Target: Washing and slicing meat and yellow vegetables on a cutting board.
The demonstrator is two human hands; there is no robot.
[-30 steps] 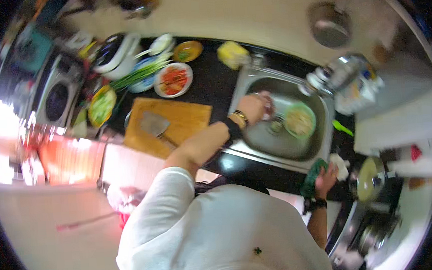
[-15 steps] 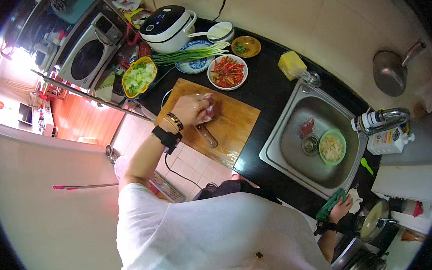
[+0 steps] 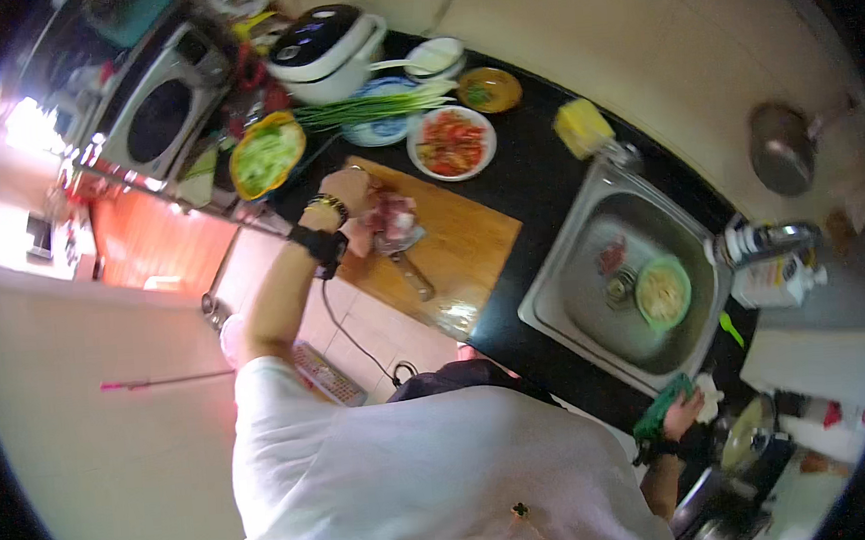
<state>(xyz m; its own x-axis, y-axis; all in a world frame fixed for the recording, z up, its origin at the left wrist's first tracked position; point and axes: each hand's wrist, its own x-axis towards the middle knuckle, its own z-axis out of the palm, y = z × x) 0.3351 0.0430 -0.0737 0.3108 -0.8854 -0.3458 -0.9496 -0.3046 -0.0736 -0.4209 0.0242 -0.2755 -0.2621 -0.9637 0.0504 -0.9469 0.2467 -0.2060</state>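
My left hand (image 3: 346,192) is at the left side of the wooden cutting board (image 3: 471,252), just above and beside pieces of raw meat (image 3: 395,218); its fingers are blurred and partly hidden. The meat lies over the blade of a cleaver, whose wooden handle (image 3: 412,277) points toward me. My right hand (image 3: 681,416) is at the lower right, fingers closed on a green cloth (image 3: 664,403) beside a white cloth (image 3: 710,398). In the steel sink (image 3: 569,290) lie another piece of meat (image 3: 612,255) and a green bowl of pale strips (image 3: 663,292).
Behind the board stand bowls of chopped peppers (image 3: 452,142) and greens (image 3: 268,156), spring onions (image 3: 371,106) and a rice cooker (image 3: 327,57). A microwave (image 3: 160,108) is left, the faucet (image 3: 786,235) right. A pot with lid (image 3: 747,434) sits at the lower right.
My left hand came out of the sink with meat to the board, then moved up and left, leaving meat on the cleaver. My right hand stays at the cloths.
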